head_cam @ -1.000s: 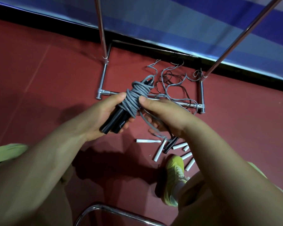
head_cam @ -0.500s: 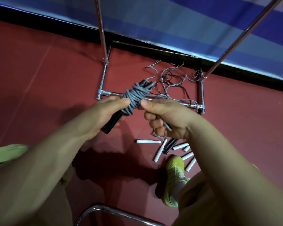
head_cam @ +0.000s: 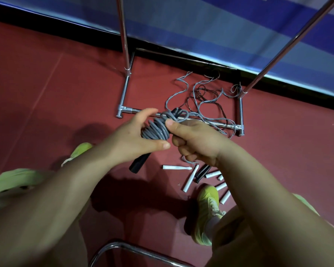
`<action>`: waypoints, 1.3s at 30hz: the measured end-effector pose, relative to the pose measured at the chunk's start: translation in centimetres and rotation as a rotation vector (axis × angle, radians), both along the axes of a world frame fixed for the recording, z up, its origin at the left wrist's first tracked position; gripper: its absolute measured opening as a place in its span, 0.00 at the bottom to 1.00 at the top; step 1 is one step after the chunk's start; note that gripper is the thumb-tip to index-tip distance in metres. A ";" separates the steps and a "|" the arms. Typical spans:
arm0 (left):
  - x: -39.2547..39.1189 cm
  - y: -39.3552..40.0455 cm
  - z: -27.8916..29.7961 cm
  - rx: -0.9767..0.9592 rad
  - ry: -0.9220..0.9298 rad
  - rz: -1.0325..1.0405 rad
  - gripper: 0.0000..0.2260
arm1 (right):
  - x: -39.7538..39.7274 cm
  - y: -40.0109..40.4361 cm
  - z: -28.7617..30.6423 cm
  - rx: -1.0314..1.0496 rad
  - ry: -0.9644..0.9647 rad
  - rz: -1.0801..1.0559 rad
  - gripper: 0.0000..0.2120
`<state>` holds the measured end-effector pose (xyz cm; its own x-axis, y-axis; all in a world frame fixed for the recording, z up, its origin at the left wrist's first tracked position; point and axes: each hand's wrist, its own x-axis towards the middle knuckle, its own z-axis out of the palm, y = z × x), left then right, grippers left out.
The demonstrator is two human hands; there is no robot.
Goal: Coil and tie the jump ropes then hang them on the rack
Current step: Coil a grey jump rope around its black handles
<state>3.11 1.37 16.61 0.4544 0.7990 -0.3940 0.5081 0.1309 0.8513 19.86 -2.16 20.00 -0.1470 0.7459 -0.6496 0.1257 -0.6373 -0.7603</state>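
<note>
A grey jump rope (head_cam: 157, 130) is wound in tight coils around its black handles (head_cam: 139, 163), which stick out below my left hand (head_cam: 132, 138). That hand grips the bundle from the left, thumb across the lower coils. My right hand (head_cam: 196, 140) holds the bundle's right side, thumb pressed on the top coils, fingers curled round a loose grey strand that hangs below the fist. Behind the hands stands the metal rack (head_cam: 212, 123), its base frame on the floor and two poles rising out of view.
Loose grey and black ropes (head_cam: 202, 97) lie tangled inside the rack's base. Several white and black handles (head_cam: 201, 174) lie on the red floor by my right yellow-green shoe (head_cam: 206, 211). A curved metal tube (head_cam: 123, 249) sits near the bottom edge. A blue wall runs behind.
My left hand has slid up from the black handles onto the coils. The bundle has tilted more upright and my right fist has closed tighter on the loose strand.
</note>
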 end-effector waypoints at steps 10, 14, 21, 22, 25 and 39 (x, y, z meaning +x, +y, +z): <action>0.0 0.1 0.1 -0.155 -0.275 0.141 0.23 | 1.3 0.4 0.7 -0.081 0.004 -0.045 0.18; 0.1 0.5 0.0 -0.257 -0.415 0.277 0.14 | 2.3 0.6 0.7 -0.080 0.044 -0.159 0.11; 0.3 0.5 0.2 -0.393 -0.368 0.334 0.02 | 1.3 0.9 -0.1 0.350 0.140 -0.283 0.07; 0.4 0.3 0.2 -0.408 -0.363 0.325 0.02 | 1.1 0.9 -0.3 0.386 0.153 -0.278 0.07; 0.7 -0.1 0.0 -0.435 -0.346 0.304 0.10 | 0.8 0.9 -0.5 0.468 0.087 -0.275 0.10; 1.0 -0.2 0.8 -0.324 -0.302 0.206 0.15 | 0.2 0.4 -0.1 0.404 0.099 -0.499 0.09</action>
<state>4.07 1.19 17.42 0.4320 0.7422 -0.5124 0.1809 0.4853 0.8555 20.02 -1.74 19.91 0.2359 0.9227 -0.3048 -0.1943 -0.2625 -0.9452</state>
